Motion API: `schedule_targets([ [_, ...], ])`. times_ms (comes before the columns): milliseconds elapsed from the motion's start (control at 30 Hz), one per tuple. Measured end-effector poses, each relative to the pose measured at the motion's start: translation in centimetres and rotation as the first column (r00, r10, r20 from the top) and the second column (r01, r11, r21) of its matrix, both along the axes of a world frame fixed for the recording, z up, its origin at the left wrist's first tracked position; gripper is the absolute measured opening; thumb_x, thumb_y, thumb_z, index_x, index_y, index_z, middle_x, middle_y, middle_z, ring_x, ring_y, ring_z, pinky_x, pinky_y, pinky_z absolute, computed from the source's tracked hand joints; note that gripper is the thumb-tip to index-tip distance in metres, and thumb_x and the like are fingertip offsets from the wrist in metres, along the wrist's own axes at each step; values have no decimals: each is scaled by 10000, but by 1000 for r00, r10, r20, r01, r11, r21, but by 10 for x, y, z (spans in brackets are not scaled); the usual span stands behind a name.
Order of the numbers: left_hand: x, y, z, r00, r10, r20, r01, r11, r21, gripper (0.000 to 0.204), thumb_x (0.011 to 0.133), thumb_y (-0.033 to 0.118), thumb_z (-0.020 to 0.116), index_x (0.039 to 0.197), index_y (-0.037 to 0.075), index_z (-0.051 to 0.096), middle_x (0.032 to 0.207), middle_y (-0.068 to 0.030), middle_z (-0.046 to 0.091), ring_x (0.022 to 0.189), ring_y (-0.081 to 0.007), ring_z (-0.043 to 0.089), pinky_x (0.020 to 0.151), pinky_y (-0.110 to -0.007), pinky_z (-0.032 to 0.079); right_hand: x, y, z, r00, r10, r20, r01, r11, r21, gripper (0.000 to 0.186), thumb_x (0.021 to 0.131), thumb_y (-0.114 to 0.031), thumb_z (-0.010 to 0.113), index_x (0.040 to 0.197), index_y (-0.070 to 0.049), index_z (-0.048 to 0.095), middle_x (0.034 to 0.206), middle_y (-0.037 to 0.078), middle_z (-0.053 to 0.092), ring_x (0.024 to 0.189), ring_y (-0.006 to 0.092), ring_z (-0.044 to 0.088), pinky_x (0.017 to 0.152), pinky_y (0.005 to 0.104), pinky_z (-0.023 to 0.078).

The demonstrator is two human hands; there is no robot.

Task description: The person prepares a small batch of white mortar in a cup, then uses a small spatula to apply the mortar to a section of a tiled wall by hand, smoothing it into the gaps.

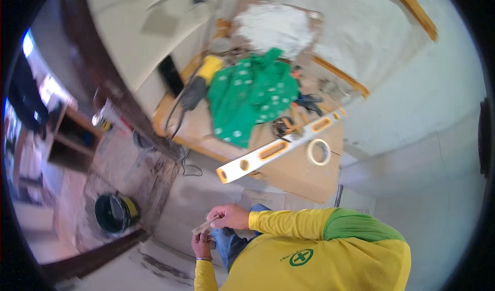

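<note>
My right hand (227, 215) grips the upper end of a short, flat, light tan piece (205, 226), perhaps wood, in front of my jeans (227, 244). My left hand (201, 245) is closed on its lower end, beside another small piece too indistinct to name. Beyond my hands, a long white spirit level (258, 155) with orange trim lies diagonally on a cardboard-covered work surface (314, 183), near a roll of tape (309, 152). Behind it are a green patterned cloth (232, 100), a yellow and dark power tool (198, 87) with a cord, and assorted small tools (304, 100).
A board with white material (270, 28) sits at the back against the wall. To the left are a dark door frame (118, 100), a bucket (116, 213), a white tube (113, 115) and a wooden shelf unit (72, 136). Someone in dark clothing (28, 90) shows at the far left.
</note>
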State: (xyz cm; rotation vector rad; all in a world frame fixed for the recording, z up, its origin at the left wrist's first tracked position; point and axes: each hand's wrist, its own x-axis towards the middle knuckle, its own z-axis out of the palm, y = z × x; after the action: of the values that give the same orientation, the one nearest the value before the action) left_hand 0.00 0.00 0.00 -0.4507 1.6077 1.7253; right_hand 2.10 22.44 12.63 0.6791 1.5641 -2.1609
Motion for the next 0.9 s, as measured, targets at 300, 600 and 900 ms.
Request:
schedule_targets([
  [300,-6,174,147,803,-263,-534,342,938,53,213,910,105,621,1089,-3,578,907,-41,632,784,-86,576,691,-230,477,156,228,170,765,-429,-480,614,710,344,171,843,-123,683,992,-50,642,896,14,654,760,74,588,671,233,495],
  [600,47,345,245,382,-499,-778,694,710,-115,288,878,95,664,1136,-8,588,908,-44,647,796,-106,603,724,-250,500,262,434,152,253,-770,-586,937,44,346,194,879,-100,622,1047,-5,611,815,59,648,699,112,607,634,244,495],
  [900,82,386,256,371,-505,-779,709,696,-113,287,885,59,646,1157,-4,577,919,-35,644,821,-83,590,730,-239,491,215,556,149,546,-554,-628,562,-313,766,209,835,-160,634,1009,-45,652,859,159,683,793,291,671,735,374,518],
])
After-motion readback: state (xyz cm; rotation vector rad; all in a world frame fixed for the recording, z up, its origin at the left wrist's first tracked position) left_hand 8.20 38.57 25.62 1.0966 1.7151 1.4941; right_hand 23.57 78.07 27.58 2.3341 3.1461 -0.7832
